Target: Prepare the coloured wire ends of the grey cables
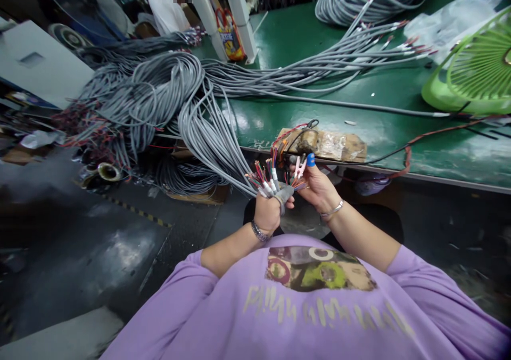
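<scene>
My left hand (268, 211) is closed in a fist round the ends of several grey cables (223, 147), whose coloured stripped wires (266, 178) fan out above the fist. My right hand (315, 185), with a blue cap on one fingertip, pinches some of those wire ends right beside the left hand. Both hands are just in front of the edge of the green table (383, 136), near a small taped fixture (323, 142) with red and black leads. The grey cables trail away to the left into a big heap.
Large piles of grey cable (136, 99) drape off the table's left side toward the floor. More cable bundles (359, 3) lie at the back. A green fan (475, 67) and a plastic bag (451, 19) are at the right. Another person in white (165, 6) is at the far back.
</scene>
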{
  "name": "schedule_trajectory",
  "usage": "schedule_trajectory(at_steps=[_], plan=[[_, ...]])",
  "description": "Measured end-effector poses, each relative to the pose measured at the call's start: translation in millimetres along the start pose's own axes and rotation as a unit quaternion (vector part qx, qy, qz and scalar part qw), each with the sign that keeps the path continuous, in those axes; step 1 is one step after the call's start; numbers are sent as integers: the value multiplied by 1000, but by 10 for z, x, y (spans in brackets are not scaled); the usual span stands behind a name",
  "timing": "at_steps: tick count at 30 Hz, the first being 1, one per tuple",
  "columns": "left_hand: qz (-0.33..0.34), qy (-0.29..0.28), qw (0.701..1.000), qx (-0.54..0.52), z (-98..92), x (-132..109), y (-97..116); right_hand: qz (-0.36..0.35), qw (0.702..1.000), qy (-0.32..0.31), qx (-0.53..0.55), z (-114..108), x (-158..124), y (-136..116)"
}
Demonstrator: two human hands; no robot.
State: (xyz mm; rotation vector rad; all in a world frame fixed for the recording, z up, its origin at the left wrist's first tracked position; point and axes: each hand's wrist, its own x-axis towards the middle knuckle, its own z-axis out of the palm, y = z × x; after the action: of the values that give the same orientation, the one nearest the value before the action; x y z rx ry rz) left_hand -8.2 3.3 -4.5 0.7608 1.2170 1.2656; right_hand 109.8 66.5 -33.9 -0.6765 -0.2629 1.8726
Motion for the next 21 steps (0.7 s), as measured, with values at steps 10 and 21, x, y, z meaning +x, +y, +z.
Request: schedule_trajectory(at_steps=[10,21], plan=[[-1,3,1000,4,-30,-29,-18,1,999,-33,-4,-9,-50,34],[15,-34,999,4,-181,-84,10,41,995,-66,-62,-193,-227,-57]])
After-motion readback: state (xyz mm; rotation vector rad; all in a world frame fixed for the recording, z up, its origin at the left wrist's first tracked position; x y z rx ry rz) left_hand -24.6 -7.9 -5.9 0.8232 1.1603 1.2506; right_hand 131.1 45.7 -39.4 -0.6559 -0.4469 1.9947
